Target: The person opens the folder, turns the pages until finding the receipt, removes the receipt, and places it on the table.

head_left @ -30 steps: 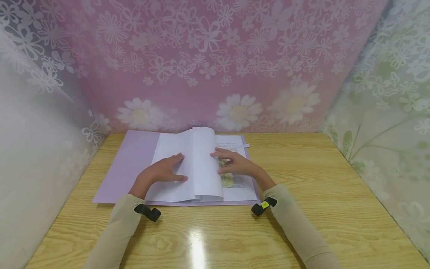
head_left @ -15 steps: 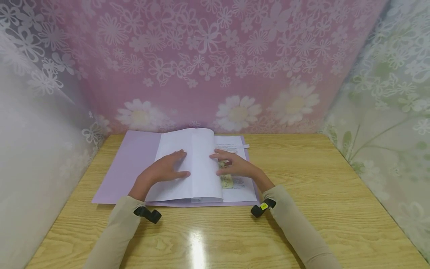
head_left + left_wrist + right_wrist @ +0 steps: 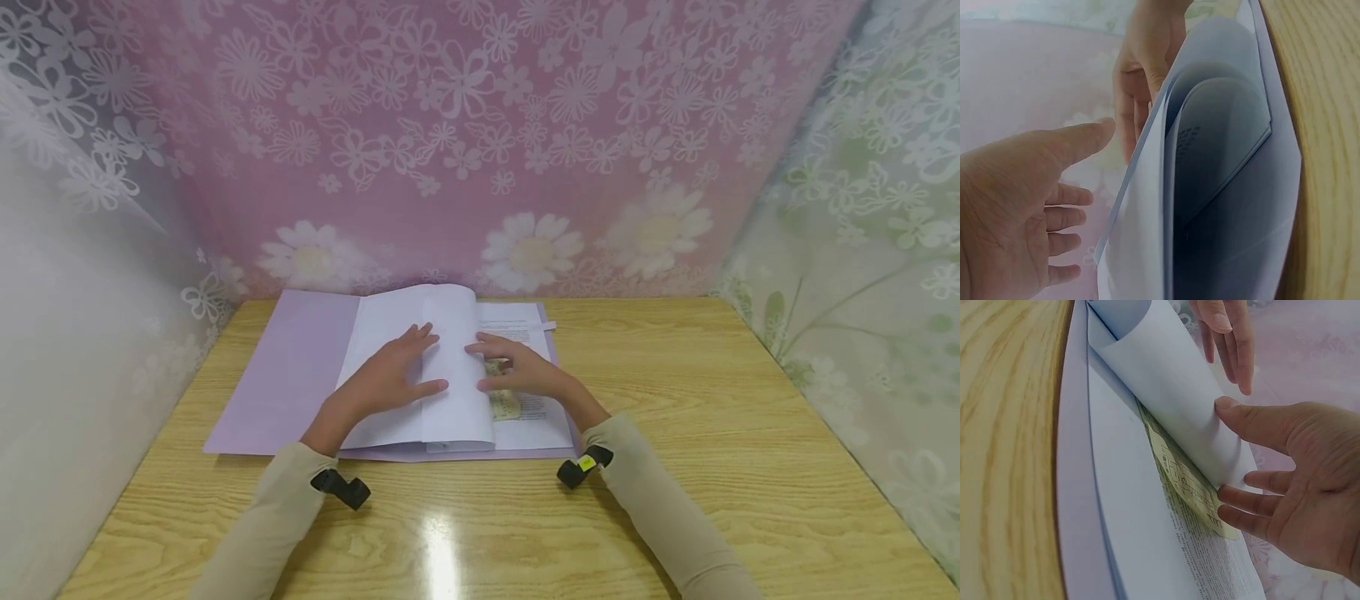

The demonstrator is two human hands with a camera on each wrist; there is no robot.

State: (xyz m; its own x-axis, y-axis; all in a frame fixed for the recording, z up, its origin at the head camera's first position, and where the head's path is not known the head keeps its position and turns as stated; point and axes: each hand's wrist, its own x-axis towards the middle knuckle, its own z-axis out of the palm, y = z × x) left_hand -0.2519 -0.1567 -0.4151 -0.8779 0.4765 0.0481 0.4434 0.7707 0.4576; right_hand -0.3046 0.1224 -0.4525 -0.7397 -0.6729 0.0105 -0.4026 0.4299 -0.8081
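Observation:
A lilac folder (image 3: 300, 375) lies spread on the table, with white sheets (image 3: 457, 375) in its middle curled over to the left. Above these sheets my left hand (image 3: 386, 375) is spread, thumb and fingers pointing right; in the left wrist view this left hand (image 3: 1016, 200) holds nothing. At the right side of the curl, my right hand (image 3: 528, 368) touches the paper with extended fingertips. The right wrist view has the thumb of my right hand (image 3: 1316, 475) against the curled sheet (image 3: 1166, 369). Beneath shows a printed page with a yellowish picture (image 3: 1185, 481), partly hidden.
The wood-grain table (image 3: 675, 350) extends in front of the folder and to its right. A pale strip (image 3: 546, 327) sticks out past the folder's right edge. Flower-patterned pink cloth (image 3: 420, 167) stands behind the table, with pale patterned sides left and right.
My left hand has slid right across the sheets, closer to my right hand. The curled sheets' raised left crease has flattened and shifted slightly left. My right hand has barely moved.

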